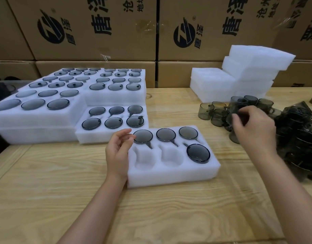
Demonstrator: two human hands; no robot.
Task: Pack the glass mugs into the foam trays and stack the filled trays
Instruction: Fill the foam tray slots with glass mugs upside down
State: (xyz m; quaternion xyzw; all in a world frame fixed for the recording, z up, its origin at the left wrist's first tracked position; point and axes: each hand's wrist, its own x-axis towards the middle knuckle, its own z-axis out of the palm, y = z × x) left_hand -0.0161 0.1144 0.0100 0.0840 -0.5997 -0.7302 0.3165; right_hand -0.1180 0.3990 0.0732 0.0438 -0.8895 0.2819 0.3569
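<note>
A white foam tray (171,175) lies in front of me on the wooden table. Its back row holds three smoky grey glass mugs (165,135), and one more (198,153) sits in the front right pocket; the two other front pockets are bare. My left hand (118,148) rests against the tray's left end, fingers loosely curled and holding nothing. My right hand (254,127) reaches to the right and closes on a blurred grey mug (235,110) at the cluster of loose mugs (217,113).
Filled foam trays (113,136) stand stacked at the left and back left. Bare foam trays (246,71) are piled at the back right. A heap of mugs in dark plastic wrap (299,138) lies at the right edge. Cardboard boxes (99,32) wall the back.
</note>
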